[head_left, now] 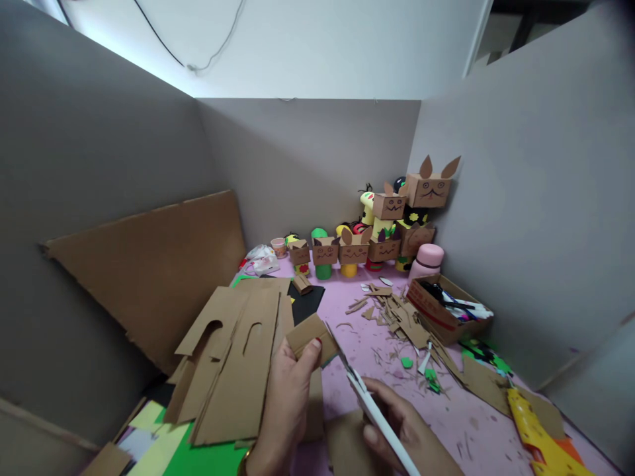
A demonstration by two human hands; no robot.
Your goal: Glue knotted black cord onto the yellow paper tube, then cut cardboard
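My left hand [288, 390] pinches a small piece of cardboard [306, 334], thumb on its front face. White-handled scissors [370, 400] are gripped in my right hand [399, 420]. Their blades point up and away, lying along the right edge of the cardboard piece; whether they are cutting into it I cannot tell. Below the hands, another flat cardboard piece [347, 443] lies on the pink tabletop [357, 357]. To the left of my left hand rests a stack of cardboard sheets [243, 370], some with curved cut-outs.
Cardboard offcuts [404, 317] litter the right side, beside a box of pens [441, 317] and a pink bottle [426, 261]. A yellow glue gun [530, 430] lies front right. Cardboard animal figures [354, 251] stand at the back. A large cardboard sheet [163, 271] leans left.
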